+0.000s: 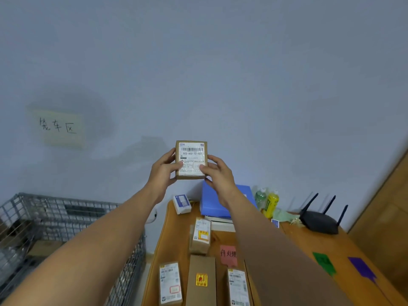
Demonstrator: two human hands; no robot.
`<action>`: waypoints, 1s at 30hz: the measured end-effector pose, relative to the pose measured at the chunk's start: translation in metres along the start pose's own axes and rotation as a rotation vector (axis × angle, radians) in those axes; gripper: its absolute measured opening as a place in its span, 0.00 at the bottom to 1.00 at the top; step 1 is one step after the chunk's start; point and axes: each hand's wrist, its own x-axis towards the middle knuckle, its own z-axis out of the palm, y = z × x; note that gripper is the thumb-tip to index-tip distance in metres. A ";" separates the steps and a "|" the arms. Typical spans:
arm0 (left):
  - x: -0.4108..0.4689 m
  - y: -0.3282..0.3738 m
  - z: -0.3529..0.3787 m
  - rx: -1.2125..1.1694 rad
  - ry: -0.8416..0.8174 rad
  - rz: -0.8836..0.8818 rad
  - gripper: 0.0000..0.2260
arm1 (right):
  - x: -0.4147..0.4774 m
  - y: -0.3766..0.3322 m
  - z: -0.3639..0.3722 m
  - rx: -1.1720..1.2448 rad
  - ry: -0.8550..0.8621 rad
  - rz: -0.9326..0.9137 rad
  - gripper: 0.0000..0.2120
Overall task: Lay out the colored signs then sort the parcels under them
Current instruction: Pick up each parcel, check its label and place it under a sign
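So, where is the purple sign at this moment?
In the head view, the purple sign lies flat on the wooden table at the far right, just right of the green sign and nearer the camera than the black router.

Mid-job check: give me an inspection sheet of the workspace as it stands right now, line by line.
Surface: wooden table, mostly covered on its left half.
Job's things: small parcel held up, label facing the camera; four parcels lie on the table, among them the tall box; red sign, green sign and purple sign lie flat.
Clutter: blue folder, two bottles, router, white box.
Grips: left hand and right hand each clasp a side of the parcel.
Cables: nothing seen.
Surroundings: wire cage on the left; paper note on the wall.
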 end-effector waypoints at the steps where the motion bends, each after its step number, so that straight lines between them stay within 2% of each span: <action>1: 0.000 0.005 0.004 -0.002 -0.002 0.012 0.22 | 0.000 -0.007 -0.002 -0.005 0.004 -0.015 0.19; 10: -0.005 0.017 0.026 -0.010 -0.009 0.039 0.24 | -0.015 -0.028 -0.017 -0.025 0.033 -0.045 0.17; 13: -0.007 0.009 0.031 -0.006 -0.022 0.024 0.24 | -0.021 -0.027 -0.023 -0.025 0.086 -0.009 0.12; 18: -0.010 -0.018 0.052 -0.009 -0.034 -0.019 0.24 | -0.033 -0.017 -0.050 -0.015 0.164 0.057 0.14; 24: -0.023 -0.064 0.111 -0.045 -0.112 -0.105 0.24 | -0.062 0.001 -0.117 -0.012 0.266 0.112 0.11; 30: -0.047 -0.105 0.205 0.006 -0.235 -0.233 0.26 | -0.100 0.008 -0.227 -0.040 0.318 0.158 0.09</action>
